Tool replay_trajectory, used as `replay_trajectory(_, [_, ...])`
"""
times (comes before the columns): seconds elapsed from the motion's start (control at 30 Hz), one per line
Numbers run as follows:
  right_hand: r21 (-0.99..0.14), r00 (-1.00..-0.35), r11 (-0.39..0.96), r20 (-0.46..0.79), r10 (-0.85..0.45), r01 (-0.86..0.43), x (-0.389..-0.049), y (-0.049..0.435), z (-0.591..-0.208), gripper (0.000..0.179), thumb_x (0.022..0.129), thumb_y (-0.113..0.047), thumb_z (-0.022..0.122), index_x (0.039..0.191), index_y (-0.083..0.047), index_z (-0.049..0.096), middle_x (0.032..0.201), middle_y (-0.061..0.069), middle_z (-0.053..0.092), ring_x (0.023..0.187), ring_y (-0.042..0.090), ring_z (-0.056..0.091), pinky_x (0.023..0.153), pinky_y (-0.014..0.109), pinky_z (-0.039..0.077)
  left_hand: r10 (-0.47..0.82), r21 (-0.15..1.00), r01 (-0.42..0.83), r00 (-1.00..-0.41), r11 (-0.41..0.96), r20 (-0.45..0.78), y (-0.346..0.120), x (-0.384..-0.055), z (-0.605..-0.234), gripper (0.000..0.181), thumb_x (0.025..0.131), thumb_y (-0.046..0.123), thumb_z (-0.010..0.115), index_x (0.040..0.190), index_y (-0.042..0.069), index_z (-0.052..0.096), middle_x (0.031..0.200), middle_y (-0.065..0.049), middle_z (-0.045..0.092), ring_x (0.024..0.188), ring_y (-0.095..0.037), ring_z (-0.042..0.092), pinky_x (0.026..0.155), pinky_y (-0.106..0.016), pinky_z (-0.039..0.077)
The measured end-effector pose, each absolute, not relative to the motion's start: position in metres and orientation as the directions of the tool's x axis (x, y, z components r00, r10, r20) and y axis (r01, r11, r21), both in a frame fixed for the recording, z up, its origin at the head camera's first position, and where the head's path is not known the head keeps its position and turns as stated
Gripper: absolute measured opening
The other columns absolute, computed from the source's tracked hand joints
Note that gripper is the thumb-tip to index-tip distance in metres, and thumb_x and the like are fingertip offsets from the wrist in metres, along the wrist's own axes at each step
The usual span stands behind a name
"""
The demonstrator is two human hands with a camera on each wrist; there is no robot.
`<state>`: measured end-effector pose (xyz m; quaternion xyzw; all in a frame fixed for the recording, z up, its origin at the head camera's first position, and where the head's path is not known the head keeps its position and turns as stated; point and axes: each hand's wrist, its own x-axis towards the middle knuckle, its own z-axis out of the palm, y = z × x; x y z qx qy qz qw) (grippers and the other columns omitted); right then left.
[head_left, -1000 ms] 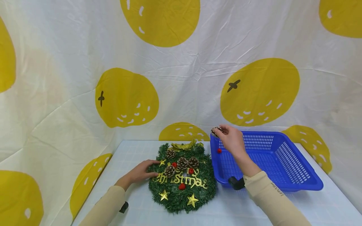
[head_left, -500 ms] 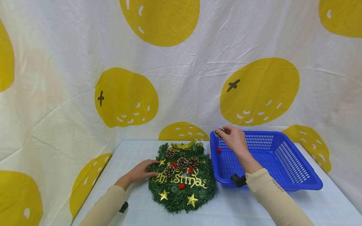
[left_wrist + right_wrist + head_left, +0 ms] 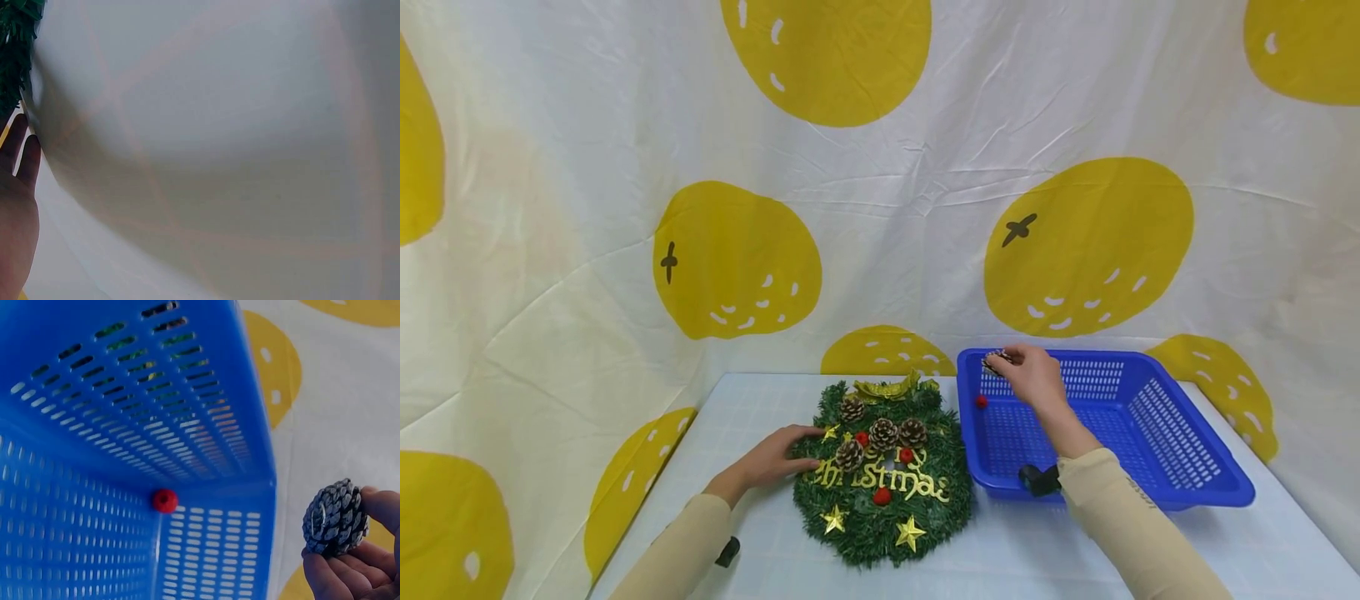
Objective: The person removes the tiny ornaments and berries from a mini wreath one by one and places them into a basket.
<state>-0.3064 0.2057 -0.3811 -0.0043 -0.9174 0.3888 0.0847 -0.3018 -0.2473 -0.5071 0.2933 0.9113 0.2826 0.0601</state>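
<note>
Left hand [image 3: 775,456] spread against the wreath [image 3: 871,533], cut off in the left wrist view, lettering [image 3: 916,484] partly hidden by cones [image 3: 884,434], right hand [image 3: 1036,379] pinching a pinecone [image 3: 997,362] near the basket's [image 3: 1212,437] far left corner, lower and farther right than a second ago.

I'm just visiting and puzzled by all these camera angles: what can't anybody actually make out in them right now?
- Head view: part of the blue basket, hidden behind the right forearm.
- Head view: part of the gold lettering, covered by a pine cone.
- Head view: the print on the right sleeve, too small and blurred to read.
- Left wrist view: most of the green wreath, cut off by the left edge.
</note>
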Motion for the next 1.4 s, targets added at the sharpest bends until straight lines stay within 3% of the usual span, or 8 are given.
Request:
replay_trajectory(0.4, [-0.696,-0.987,0.716,0.146,0.071,-0.051,-0.314,0.223,-0.386,0.061,0.097,-0.042,0.06,0.137,0.004,0.053,0.13,0.026,0.058,0.12,0.043,0.052,0.094,0.057,0.046,0.577,0.558,0.507,-0.815,0.657,0.061,-0.247,-0.302,-0.507,0.06,0.093,0.041,0.066,0.142,0.009,0.05,0.141,-0.016,0.05,0.132,-0.04,0.043,0.106,-0.06,0.035])
replay_trajectory(0.93, [-0.685,-0.994,0.727,0.102,0.049,-0.034,-0.323,0.245,-0.401,0.058,0.097,-0.033,0.062,0.135,0.009,0.052,0.13,0.031,0.055,0.118,0.048,0.051,0.091,0.058,0.047,0.574,0.534,0.508,-0.817,0.676,0.049,-0.247,-0.304,-0.505,0.059,0.094,0.042,0.065,0.142,0.01,0.051,0.141,-0.014,0.05,0.132,-0.038,0.043,0.107,-0.057,0.035])
replay_trajectory(1.4, [-0.645,-0.993,0.759,0.01,0.119,0.084,-0.33,0.256,-0.419,0.057,0.095,-0.027,0.063,0.134,0.013,0.051,0.131,0.032,0.053,0.115,0.049,0.052,0.093,0.058,0.046,0.575,0.551,0.5,-0.817,0.668,0.045,-0.247,-0.304,-0.504,0.06,0.093,0.042,0.065,0.141,0.009,0.051,0.141,-0.015,0.05,0.132,-0.038,0.043,0.106,-0.059,0.035])
